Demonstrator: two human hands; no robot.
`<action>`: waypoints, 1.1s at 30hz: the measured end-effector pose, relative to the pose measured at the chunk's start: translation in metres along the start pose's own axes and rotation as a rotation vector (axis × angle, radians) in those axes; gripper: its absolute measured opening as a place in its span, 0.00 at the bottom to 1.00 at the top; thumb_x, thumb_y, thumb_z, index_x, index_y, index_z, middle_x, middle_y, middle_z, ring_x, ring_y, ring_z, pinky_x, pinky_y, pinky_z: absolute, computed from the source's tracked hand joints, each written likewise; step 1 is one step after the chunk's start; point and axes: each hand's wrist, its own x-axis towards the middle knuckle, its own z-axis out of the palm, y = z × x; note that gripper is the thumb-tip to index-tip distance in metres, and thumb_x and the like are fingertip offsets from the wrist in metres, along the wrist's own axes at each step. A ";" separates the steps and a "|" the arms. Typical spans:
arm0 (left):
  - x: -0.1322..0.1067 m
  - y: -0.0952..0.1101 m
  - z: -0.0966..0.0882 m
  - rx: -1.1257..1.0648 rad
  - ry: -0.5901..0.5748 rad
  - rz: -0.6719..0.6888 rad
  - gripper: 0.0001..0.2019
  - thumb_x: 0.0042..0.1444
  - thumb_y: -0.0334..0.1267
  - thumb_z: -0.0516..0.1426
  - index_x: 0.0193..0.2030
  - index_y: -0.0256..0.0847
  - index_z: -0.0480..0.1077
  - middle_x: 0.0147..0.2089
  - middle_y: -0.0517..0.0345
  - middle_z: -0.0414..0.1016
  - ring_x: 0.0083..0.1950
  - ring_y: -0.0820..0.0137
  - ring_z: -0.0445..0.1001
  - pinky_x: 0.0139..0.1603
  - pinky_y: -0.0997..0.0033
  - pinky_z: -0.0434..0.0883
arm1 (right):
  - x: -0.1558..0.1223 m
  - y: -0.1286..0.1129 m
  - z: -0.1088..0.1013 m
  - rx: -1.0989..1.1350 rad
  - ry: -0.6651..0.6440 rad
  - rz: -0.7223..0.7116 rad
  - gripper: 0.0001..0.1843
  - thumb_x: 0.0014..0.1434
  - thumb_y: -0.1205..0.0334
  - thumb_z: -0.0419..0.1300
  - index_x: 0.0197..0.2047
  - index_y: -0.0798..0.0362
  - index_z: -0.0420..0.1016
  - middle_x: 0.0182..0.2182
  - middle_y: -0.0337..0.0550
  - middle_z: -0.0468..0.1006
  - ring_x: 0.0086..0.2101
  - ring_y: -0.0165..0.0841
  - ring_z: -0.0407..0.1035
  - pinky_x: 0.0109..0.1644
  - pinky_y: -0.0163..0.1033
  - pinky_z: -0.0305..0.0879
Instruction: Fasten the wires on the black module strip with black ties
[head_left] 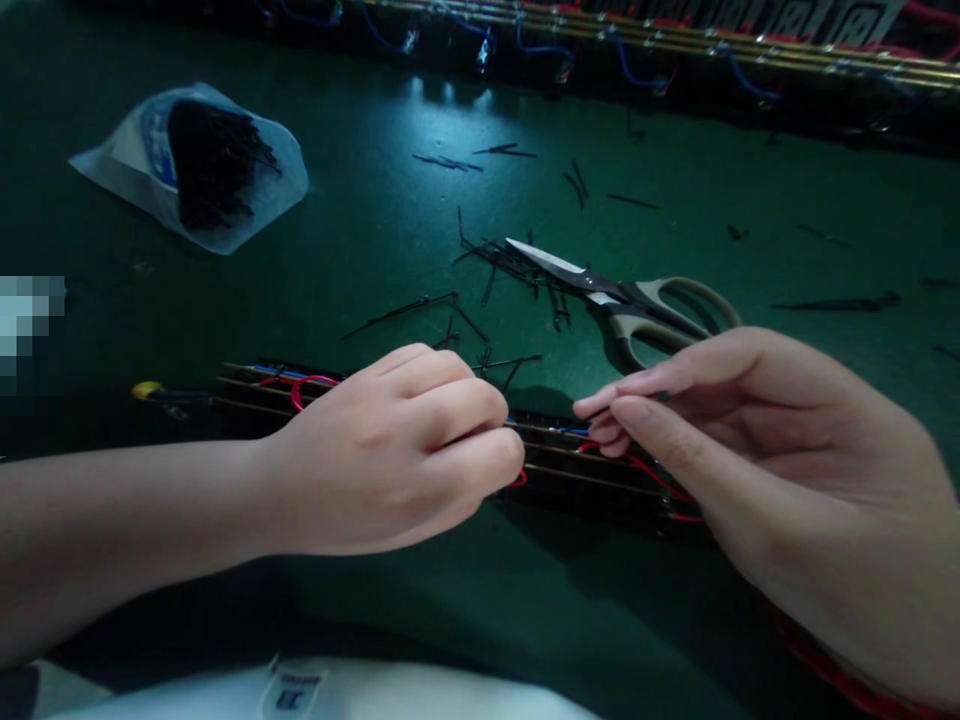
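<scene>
My left hand [397, 440] is closed, its fingers curled down over a long dark strip with brass-coloured rails [600, 478] and red and blue wires; whatever those fingers hold is hidden. Just right of it, my right hand [765, 470] pinches thumb against forefinger above the same strip. A thin dark piece, seemingly a black cable tie [598, 413], shows between those fingertips. Scissors [611, 292] lie beyond the right hand, handles toward it. Black cable tie offcuts [499, 262] are scattered around the blades.
An open clear bag [289, 175] of black cable ties lies at the upper left. Another wired assembly [675, 40] with brass-coloured rails runs along the back. A yellow-ended object [148, 390] sits by the strip's left end. The table [360, 220] is green.
</scene>
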 end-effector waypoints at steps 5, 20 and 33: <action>-0.001 -0.001 0.000 0.002 0.009 0.003 0.05 0.71 0.29 0.55 0.42 0.42 0.65 0.42 0.56 0.79 0.40 0.64 0.77 0.36 0.59 0.71 | 0.001 0.000 0.000 -0.025 -0.003 -0.019 0.07 0.63 0.67 0.70 0.38 0.44 0.80 0.34 0.33 0.88 0.32 0.27 0.83 0.35 0.23 0.81; -0.002 -0.001 0.001 -0.009 0.017 0.010 0.04 0.71 0.29 0.56 0.45 0.41 0.66 0.44 0.56 0.78 0.42 0.64 0.77 0.38 0.58 0.72 | -0.008 0.001 -0.002 -0.550 -0.104 -0.344 0.07 0.68 0.68 0.65 0.46 0.46 0.77 0.38 0.33 0.84 0.33 0.25 0.78 0.35 0.29 0.74; -0.002 -0.002 0.001 0.002 0.025 0.010 0.04 0.71 0.30 0.57 0.46 0.42 0.66 0.44 0.56 0.80 0.43 0.65 0.77 0.38 0.59 0.73 | -0.006 -0.004 0.000 -0.556 -0.195 -0.424 0.10 0.67 0.73 0.64 0.46 0.47 0.76 0.38 0.39 0.84 0.36 0.32 0.79 0.39 0.37 0.78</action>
